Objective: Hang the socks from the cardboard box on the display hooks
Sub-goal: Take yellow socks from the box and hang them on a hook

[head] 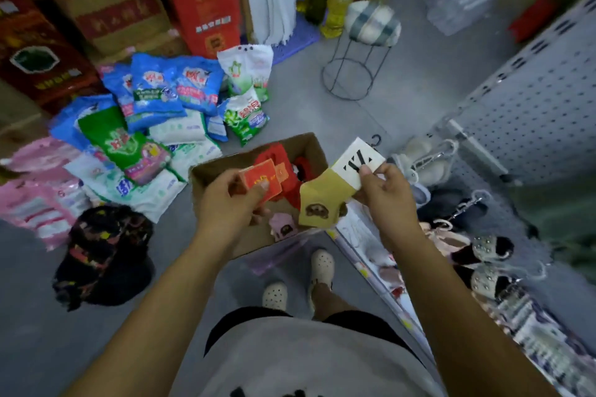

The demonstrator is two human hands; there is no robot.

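The left hand (232, 203) is gripping a red sock pack (263, 184) just above the cardboard box (222, 167), thumb lying on top. It is probably keeping the next piece ready while the other hand is dealing with its own. The right hand (387, 200) is pinching the white header card (358, 163) of a yellow sock pair (317, 203). The cloth is dangling freely at about seven o'clock from the card, and the small black hanger hook (375, 139) is sticking out past the card's one o'clock corner, clear of the fingers. Holding the card and not the cloth seems to be leaving that hook free for slipping onto a peg.

More red socks (279, 155) and a pink sock (282, 227) are lying inside the box, which is standing at twelve o'clock from the person's shoes (321, 264), so plenty of hanging is likely remaining.

The perforated display panel (532, 106) is rising at three o'clock from the box, with a metal display hook (474, 145) jutting out of it and slippers (483, 251) hanging lower down. The yellow pair is hovering near that hook but apart from it; reaching it is likely calling for a swing toward two o'clock. Detergent bags (161, 100) are lying piled at ten o'clock from the box
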